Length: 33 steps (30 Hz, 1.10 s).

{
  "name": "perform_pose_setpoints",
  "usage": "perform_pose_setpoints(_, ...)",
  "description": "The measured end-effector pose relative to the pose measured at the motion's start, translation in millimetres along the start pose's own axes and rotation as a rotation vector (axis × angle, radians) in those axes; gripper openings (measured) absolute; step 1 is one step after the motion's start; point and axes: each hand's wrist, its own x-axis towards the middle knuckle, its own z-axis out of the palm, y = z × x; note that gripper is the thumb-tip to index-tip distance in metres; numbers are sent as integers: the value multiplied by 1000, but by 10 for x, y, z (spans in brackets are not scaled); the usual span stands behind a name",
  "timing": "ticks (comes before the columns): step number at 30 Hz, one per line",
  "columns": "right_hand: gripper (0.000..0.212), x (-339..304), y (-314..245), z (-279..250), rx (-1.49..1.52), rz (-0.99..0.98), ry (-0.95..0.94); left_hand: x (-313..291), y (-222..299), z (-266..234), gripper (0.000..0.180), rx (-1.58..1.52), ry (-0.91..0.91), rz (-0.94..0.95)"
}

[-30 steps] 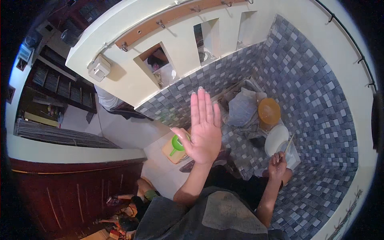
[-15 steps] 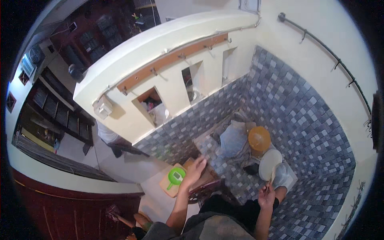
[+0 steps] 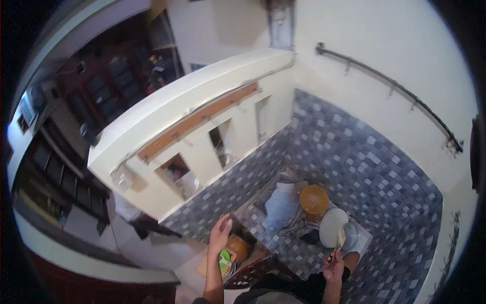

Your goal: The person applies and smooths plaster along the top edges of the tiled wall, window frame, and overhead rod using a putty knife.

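Observation:
My right hand [image 3: 333, 267] pinches the lower end of a thin, pale, flat-bladed tool [image 3: 341, 237]; its exact kind is unclear. The blade stands over the edge of a round white plate or lid [image 3: 331, 227]. Just beyond it is a clear tub [image 3: 358, 234]. My left hand [image 3: 221, 234] is raised above a low stand, fingers extended and nothing visible in them. Below that hand are a bright green handled item [image 3: 224, 257] and a round orange-brown thing [image 3: 237, 248], partly covered by my left forearm.
An orange bowl-like vessel [image 3: 314, 199] stands past the plate, beside a light blue cloth [image 3: 282, 205]. Grey mosaic tiles line the floor and lower walls. A cream half-wall [image 3: 197, 152] with openings and a hook rail runs along the left. A dark rail [image 3: 390, 81] crosses the right wall.
The view has shifted, so the surroundings sit lower in it. My left hand has moved left, and the orange-brown round thing now shows beside it. My right hand still holds the pale tool.

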Motion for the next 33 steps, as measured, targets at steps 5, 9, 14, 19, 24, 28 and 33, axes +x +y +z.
perform_pose_setpoints(5,13,-156,20,72,-83,57,-25,-142,-453,274,46,55,-233,-146)
perform_pose_setpoints(9,23,-347,-36,184,-55,62,-168,-250,-418,759,42,-144,-477,-119)
perform_pose_setpoints(14,16,-360,-194,385,179,-2,-187,-287,261,1257,54,-212,-514,-230)
perform_pose_setpoints(19,27,-253,-527,1085,-143,-182,-695,-421,1032,1716,53,-435,-628,34)
perform_pose_setpoints(24,35,-633,-450,1389,-685,-296,-473,-607,1150,1985,43,-289,-761,-16)
perform_pose_setpoints(28,56,-752,-861,1528,-1688,-1027,-371,-615,1137,1973,36,-622,-339,-116)
perform_pose_setpoints(33,77,-948,-1424,1597,-2271,-1436,-206,-390,986,1805,39,-696,-218,-124)
